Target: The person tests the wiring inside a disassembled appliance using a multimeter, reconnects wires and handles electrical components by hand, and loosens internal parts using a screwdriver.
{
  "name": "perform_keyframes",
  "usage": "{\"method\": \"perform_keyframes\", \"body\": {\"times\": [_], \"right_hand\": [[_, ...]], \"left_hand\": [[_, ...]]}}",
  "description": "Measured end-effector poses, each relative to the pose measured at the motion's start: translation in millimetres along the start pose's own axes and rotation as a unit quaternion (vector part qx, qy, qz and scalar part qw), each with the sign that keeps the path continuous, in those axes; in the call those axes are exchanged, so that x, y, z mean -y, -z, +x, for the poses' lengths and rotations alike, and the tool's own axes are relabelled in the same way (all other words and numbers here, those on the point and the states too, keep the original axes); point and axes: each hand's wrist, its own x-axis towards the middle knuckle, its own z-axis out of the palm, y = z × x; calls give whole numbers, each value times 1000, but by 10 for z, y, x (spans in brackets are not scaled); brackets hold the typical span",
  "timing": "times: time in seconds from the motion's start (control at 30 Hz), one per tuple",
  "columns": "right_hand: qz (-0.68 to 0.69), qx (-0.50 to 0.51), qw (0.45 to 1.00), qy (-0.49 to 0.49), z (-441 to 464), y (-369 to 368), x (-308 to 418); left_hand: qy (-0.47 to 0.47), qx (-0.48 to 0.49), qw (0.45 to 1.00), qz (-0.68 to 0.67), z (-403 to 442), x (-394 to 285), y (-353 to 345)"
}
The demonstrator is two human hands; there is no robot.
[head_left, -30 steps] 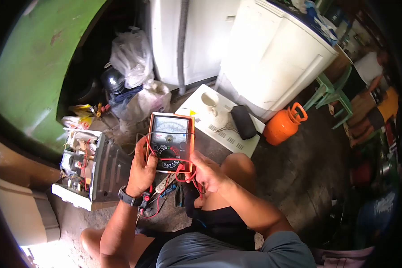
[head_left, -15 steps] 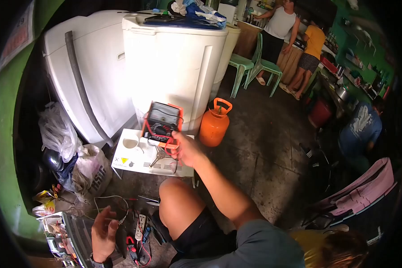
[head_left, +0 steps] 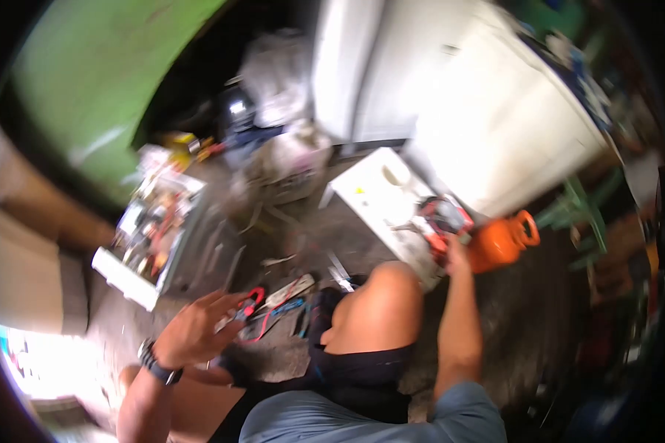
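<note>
My right hand (head_left: 457,256) grips an orange-and-dark multimeter (head_left: 446,215) with its leads, over the right end of a white panel-like unit (head_left: 373,196). My left hand (head_left: 202,323), wearing a dark wristwatch (head_left: 157,363), has its fingers stretched out over the floor. Just past its fingertips lies a red clamp meter (head_left: 254,298), partly hidden by the hand; whether they touch I cannot tell. Beside it are a white power strip (head_left: 290,291), a red wire and some blue-handled tools (head_left: 287,307). The view is smeared by motion.
An open case of mixed parts (head_left: 155,229) stands at left. Plastic bags and a sack (head_left: 295,159) lean near the white appliances (head_left: 510,111). An orange gas tank (head_left: 495,245) stands just right of the multimeter. A green chair (head_left: 580,214) is at the far right.
The view has swung left and down, so everything appears turned. My left hand has moved close to the clamp meter. My right hand still has the multimeter, now lower in view.
</note>
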Motion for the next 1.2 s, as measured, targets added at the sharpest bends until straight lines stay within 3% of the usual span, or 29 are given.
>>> {"method": "perform_keyframes", "body": {"times": [0.07, 0.1, 0.17, 0.2, 0.27, 0.33, 0.4, 0.43, 0.47, 0.53, 0.57, 0.6, 0.67, 0.8, 0.93, 1.0, 1.1, 1.2], "right_hand": [[-104, -10, 991, 89, -62, -9, 83], [-131, -78, 980, 130, 71, 40, 4], [-93, -94, 964, 233, 727, 358, -226], [-274, -167, 921, 219, 999, 652, -227], [-422, -229, 853, 203, 937, 721, -194], [-334, -167, 927, 35, 48, 108, 182], [-358, -213, 901, 122, 136, 233, 69], [-370, -259, 868, 205, 179, 293, 45], [-373, -260, 866, 209, 79, 212, 162], [-517, -264, 780, 235, -288, -16, 439], [-544, -255, 742, 299, -388, -184, 514], [-549, -256, 735, 303, -444, -372, 602], [-503, -179, 755, 381, -689, -1055, 817], [-463, 58, 777, 423, -1392, -2697, 1112], [-512, 253, 667, 478, -2427, -4221, 1078], [-496, 340, 614, 512, -2670, -4672, 982], [-470, 393, 598, 517, -2666, -5086, 765], [-393, 381, 627, 554, -2530, -5327, 462]], "left_hand": [[4, 4, 1000, 4, -99, 57, -14], [-34, -24, 998, 44, -160, 125, -55], [-42, -27, 996, 69, -210, 248, -191], [-20, -46, 996, 67, -235, 267, -214], [-10, 73, 996, 59, -245, 351, -135], [-32, 41, 997, 61, -270, 414, 101], [15, 42, 998, 48, -228, 489, 424], [0, -24, 999, 38, -216, 609, 537], [2, -68, 996, 61, -196, 777, 686], [19, -211, 969, 131, -147, 1137, 853], [75, -257, 960, 84, -139, 1232, 933], [132, -301, 944, 35, -128, 1312, 993], [120, -345, 931, 27, -19, 1501, 1038], [77, -394, 916, 13, 355, 1700, 959], [20, -414, 909, 44, 686, 1765, 842], [36, -396, 917, 27, 759, 1694, 876], [45, -379, 923, 50, 928, 1808, 834], [63, -360, 929, 48, 1007, 1860, 829]]}}
